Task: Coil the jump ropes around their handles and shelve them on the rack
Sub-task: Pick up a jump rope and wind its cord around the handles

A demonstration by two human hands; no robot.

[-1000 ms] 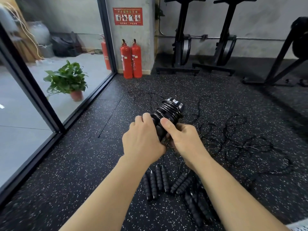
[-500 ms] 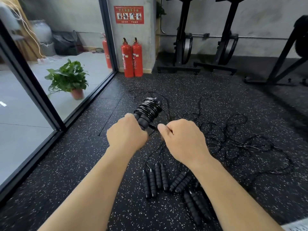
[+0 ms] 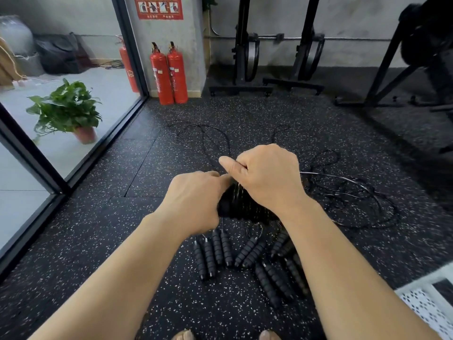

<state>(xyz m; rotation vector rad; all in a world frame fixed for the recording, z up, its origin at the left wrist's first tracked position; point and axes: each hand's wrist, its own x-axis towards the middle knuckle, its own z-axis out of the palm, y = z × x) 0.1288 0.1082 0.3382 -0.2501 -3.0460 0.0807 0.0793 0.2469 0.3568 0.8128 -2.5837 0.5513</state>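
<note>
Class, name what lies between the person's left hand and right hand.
In the head view, the coiled jump rope, black cord wound round its handles, lies between the left hand and the right hand; both hold it.

Floor (image 3: 122, 241): black rubber tiles, matt, grainy, flecked white all over. Loose handles (image 3: 215, 251) near its front edge: black, ribbed, dull, foam-like. Loose cords (image 3: 343, 190) toward its right edge: thin, black, slick, catching light; plastic or coated wire, could not tell. Coiled bundle (image 3: 245, 204): same glossy cord in tight ridged turns. Fire extinguishers (image 3: 169, 74) at the floor's far edge: red painted metal, smooth, shiny. Back wall (image 3: 355, 18): bare grey concrete, rough, blotchy. Glass panel (image 3: 14, 217) along the left edge: clear, in a matt black frame (image 3: 31, 153). Equipment stands (image 3: 241, 45): black metal, satin. White panel (image 3: 426, 310), front right corner: perforated, plastic-looking.
</note>
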